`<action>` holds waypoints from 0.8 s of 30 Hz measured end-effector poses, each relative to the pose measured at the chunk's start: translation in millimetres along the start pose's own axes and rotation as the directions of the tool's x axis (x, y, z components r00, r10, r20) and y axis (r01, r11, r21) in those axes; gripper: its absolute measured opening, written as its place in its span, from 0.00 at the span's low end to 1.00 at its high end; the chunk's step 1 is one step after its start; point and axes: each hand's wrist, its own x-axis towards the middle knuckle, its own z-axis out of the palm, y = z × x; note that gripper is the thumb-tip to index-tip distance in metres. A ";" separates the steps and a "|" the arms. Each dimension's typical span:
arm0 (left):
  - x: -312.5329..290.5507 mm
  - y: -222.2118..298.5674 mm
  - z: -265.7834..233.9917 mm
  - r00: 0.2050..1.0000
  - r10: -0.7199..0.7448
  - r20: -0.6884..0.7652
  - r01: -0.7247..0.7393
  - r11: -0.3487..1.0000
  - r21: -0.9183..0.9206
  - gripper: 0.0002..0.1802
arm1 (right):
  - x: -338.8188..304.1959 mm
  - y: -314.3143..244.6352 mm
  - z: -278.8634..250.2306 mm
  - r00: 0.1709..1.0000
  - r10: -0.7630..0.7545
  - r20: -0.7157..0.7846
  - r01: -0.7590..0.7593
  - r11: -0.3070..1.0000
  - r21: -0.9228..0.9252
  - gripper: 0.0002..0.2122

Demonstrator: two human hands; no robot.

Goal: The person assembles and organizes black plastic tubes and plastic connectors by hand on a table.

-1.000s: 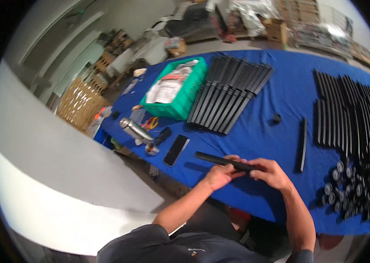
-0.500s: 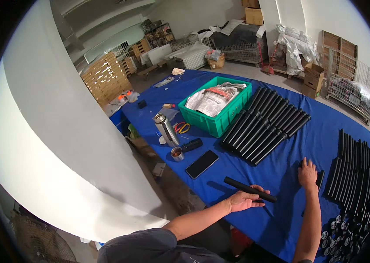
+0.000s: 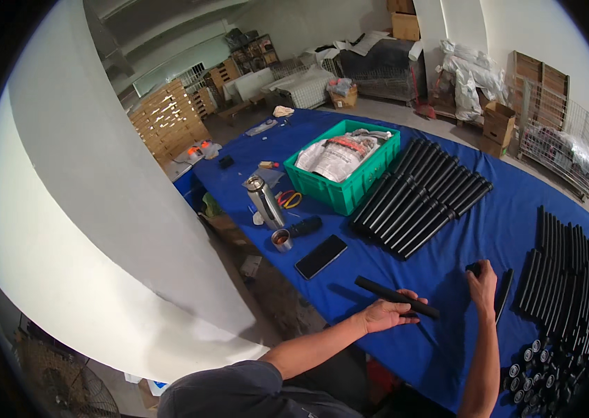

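Note:
A black tube (image 3: 378, 287) lies across my left hand (image 3: 384, 315), fingers and thumb closed round it over the blue-covered table. To its right, my right hand (image 3: 484, 284) pinches a small dark piece (image 3: 473, 268) at its fingertips; the piece is too small to name. Beside that hand a single black rod (image 3: 503, 296) rests on the cloth. Farther right lie rows of thin black rods (image 3: 559, 279), with several round black caps with pale rings (image 3: 528, 369) below them. Thicker jointed black tubes (image 3: 420, 202) are laid side by side beyond my hands.
A green crate (image 3: 336, 195) holding a printed bag stands at the back. Left of it are a steel flask (image 3: 264, 202), a metal cup (image 3: 282, 241), yellow-handled scissors (image 3: 290, 200) and a phone (image 3: 321, 256). A white pillar (image 3: 120, 174) rises along the table's left side.
My right hand has turned and its fingers have closed on the small dark piece, now lifted into sight. My left hand keeps the tube almost where it was.

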 end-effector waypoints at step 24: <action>134.2 1.8 24.4 0.980 0.186 -0.075 -0.177 0.978 0.113 0.11 | -68.5 -20.6 -34.8 0.897 0.268 0.351 -0.383 0.078 0.920 0.18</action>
